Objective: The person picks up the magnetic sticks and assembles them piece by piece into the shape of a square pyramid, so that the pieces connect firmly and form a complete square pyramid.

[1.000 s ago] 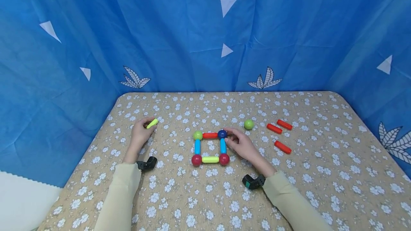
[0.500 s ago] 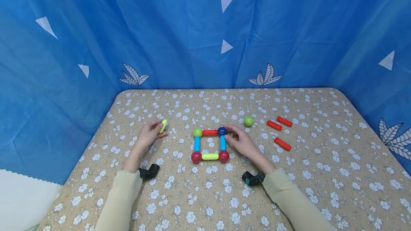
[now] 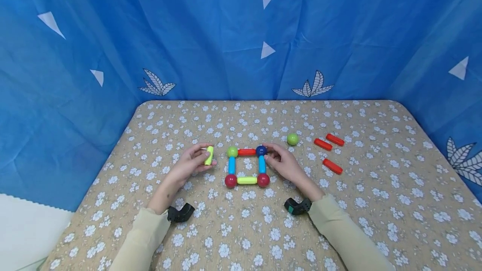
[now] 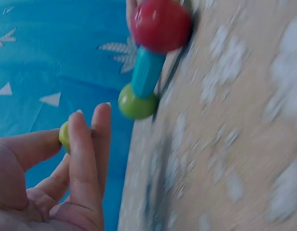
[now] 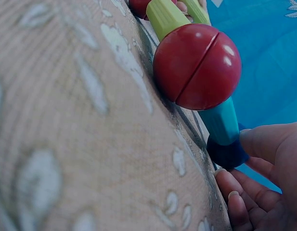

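Held yellow rod [image 3: 208, 155] nearer the square [image 3: 247, 180], loose red rods [image 3: 323, 144] beyond

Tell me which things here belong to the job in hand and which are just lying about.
In the job:
Yellow stick, pinched in the left hand
Square of balls and sticks
Its dark blue corner ball, held by the right hand

Apparently just lying about:
Loose green ball
Three loose red sticks

I work in a curtained-off space: blue printed fabric [image 3: 203, 45] hangs around my flower-patterned worktop [image 3: 226, 225]; home or studio, I cannot tell.
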`<state>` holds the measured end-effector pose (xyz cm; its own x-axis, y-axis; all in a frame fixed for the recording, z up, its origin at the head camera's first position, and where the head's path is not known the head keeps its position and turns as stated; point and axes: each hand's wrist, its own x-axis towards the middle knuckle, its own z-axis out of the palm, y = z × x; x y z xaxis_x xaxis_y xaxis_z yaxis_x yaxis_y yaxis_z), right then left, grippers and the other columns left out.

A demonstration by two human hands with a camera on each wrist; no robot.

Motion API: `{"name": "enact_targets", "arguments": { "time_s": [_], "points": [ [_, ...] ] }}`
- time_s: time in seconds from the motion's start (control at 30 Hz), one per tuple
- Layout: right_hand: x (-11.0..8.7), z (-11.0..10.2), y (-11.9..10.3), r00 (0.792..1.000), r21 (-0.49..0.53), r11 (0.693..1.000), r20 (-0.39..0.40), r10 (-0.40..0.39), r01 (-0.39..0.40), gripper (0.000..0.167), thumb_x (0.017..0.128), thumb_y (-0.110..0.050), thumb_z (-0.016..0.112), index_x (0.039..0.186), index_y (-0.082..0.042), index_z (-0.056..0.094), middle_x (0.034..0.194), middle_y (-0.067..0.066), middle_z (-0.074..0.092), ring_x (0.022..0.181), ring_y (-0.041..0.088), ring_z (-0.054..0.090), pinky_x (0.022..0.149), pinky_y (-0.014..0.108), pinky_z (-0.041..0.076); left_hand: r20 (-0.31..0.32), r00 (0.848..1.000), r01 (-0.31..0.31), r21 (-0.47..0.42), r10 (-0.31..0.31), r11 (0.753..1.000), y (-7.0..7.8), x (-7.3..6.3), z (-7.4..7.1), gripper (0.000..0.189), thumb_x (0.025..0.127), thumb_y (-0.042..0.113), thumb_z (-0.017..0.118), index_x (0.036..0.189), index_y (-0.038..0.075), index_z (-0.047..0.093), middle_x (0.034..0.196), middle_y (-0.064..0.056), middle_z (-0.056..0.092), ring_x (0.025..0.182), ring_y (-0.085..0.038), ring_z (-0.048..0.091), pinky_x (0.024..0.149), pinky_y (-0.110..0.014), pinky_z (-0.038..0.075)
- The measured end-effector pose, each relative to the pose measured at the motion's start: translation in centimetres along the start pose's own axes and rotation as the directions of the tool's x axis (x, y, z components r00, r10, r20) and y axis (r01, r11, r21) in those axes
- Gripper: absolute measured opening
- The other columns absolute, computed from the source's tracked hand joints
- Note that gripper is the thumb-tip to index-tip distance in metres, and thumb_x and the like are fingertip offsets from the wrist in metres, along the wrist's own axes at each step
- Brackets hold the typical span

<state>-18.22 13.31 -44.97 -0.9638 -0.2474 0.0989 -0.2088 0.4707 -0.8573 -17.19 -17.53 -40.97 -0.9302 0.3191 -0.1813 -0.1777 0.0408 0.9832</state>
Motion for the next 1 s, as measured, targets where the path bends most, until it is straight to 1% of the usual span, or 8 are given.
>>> {"name": "enact_targets", "arguments": {
  "time_s": [0.1, 0.2, 0.27, 0.4, 0.5, 0.63, 0.83, 1.0],
  "points": [
    [0.1, -0.1, -0.2, 1.000, 0.002, 1.000, 0.000, -0.006, 0.006, 0.039, 0.092, -0.011, 0.060, 0.131, -0.008, 0.054, 0.107, 0.009, 0.058, 0.080, 0.019, 0.052, 0.069, 0.033, 0.045, 0.018, 1.000, 0.011, -0.063, -0.010, 0.998, 0.0, -0.3, 0.6, 0.047, 0.097, 0.009, 0.050, 0.140, -0.003, 0.033, 0.119, -0.031, 0.043, 0.095, -0.026, 0.063, 0.079, -0.032, 0.051],
    [0.2, -0.1, -0.2, 1.000, -0.003, 1.000, 0.001, -0.005, 0.005, 0.039, 0.092, -0.011, 0.060, 0.131, -0.009, 0.053, 0.108, 0.010, 0.058, 0.080, 0.019, 0.052, 0.069, 0.033, 0.045, 0.027, 1.000, 0.013, -0.142, -0.010, 0.990, 0.1, -0.6, 1.2, 0.050, 0.095, 0.006, 0.054, 0.140, -0.001, 0.034, 0.122, -0.031, 0.042, 0.100, -0.032, 0.061, 0.079, -0.031, 0.051],
    [0.2, -0.2, -0.2, 1.000, -0.004, 1.000, 0.002, -0.004, 0.004, 0.040, 0.092, -0.011, 0.060, 0.131, -0.008, 0.053, 0.108, 0.010, 0.058, 0.080, 0.019, 0.052, 0.069, 0.033, 0.046, 0.040, 0.999, 0.009, -0.171, -0.002, 0.985, 0.2, -0.8, 1.5, 0.052, 0.093, 0.003, 0.055, 0.140, 0.000, 0.034, 0.122, -0.030, 0.042, 0.103, -0.034, 0.059, 0.079, -0.030, 0.051],
    [0.2, -0.3, -0.3, 1.000, 0.001, 1.000, 0.004, -0.002, 0.002, 0.040, 0.092, -0.010, 0.060, 0.131, -0.008, 0.053, 0.108, 0.010, 0.058, 0.080, 0.020, 0.053, 0.069, 0.033, 0.046, 0.059, 0.998, 0.003, -0.203, 0.009, 0.979, 0.1, -1.1, 2.0, 0.055, 0.091, -0.002, 0.055, 0.141, 0.000, 0.033, 0.120, -0.027, 0.043, 0.104, -0.034, 0.058, 0.080, -0.030, 0.050],
    [0.3, -0.3, -0.3, 1.000, 0.003, 1.000, 0.007, -0.002, 0.002, 0.040, 0.092, -0.010, 0.060, 0.131, -0.008, 0.053, 0.108, 0.010, 0.058, 0.080, 0.020, 0.052, 0.070, 0.033, 0.046, 0.061, 0.998, -0.004, -0.221, 0.017, 0.975, -0.1, -1.3, 2.4, 0.055, 0.090, -0.004, 0.056, 0.141, -0.001, 0.033, 0.118, -0.027, 0.043, 0.104, -0.035, 0.059, 0.079, -0.030, 0.051],
    [0.2, -0.4, -0.2, 1.000, 0.010, 1.000, 0.009, -0.006, 0.006, 0.040, 0.092, -0.010, 0.060, 0.131, -0.007, 0.053, 0.108, 0.011, 0.058, 0.081, 0.020, 0.053, 0.070, 0.033, 0.046, 0.044, 0.999, -0.006, -0.202, 0.015, 0.979, -0.5, -1.6, 2.9, 0.056, 0.088, -0.004, 0.059, 0.139, -0.001, 0.036, 0.117, -0.027, 0.046, 0.098, -0.032, 0.062, 0.077, -0.031, 0.052],
    [0.2, -0.4, -0.1, 1.000, 0.016, 1.000, 0.006, -0.003, 0.002, 0.040, 0.092, -0.010, 0.061, 0.131, -0.008, 0.053, 0.108, 0.010, 0.058, 0.080, 0.020, 0.053, 0.070, 0.034, 0.046, -0.007, 1.000, -0.031, -0.111, 0.030, 0.993, -1.0, -1.6, 4.1, 0.049, 0.086, 0.001, 0.063, 0.132, -0.003, 0.044, 0.110, -0.015, 0.058, 0.090, -0.018, 0.063, 0.080, -0.030, 0.050],
    [0.2, -0.2, -0.1, 1.000, 0.007, 1.000, 0.010, 0.006, -0.006, 0.040, 0.092, -0.011, 0.061, 0.131, -0.008, 0.053, 0.109, 0.010, 0.058, 0.080, 0.020, 0.053, 0.069, 0.033, 0.046, -0.020, 0.997, -0.081, -0.051, 0.080, 0.995, -1.4, -1.8, 4.8, 0.046, 0.086, -0.001, 0.063, 0.128, -0.006, 0.046, 0.109, -0.014, 0.061, 0.095, -0.018, 0.060, 0.084, -0.029, 0.048]
  ]
}}
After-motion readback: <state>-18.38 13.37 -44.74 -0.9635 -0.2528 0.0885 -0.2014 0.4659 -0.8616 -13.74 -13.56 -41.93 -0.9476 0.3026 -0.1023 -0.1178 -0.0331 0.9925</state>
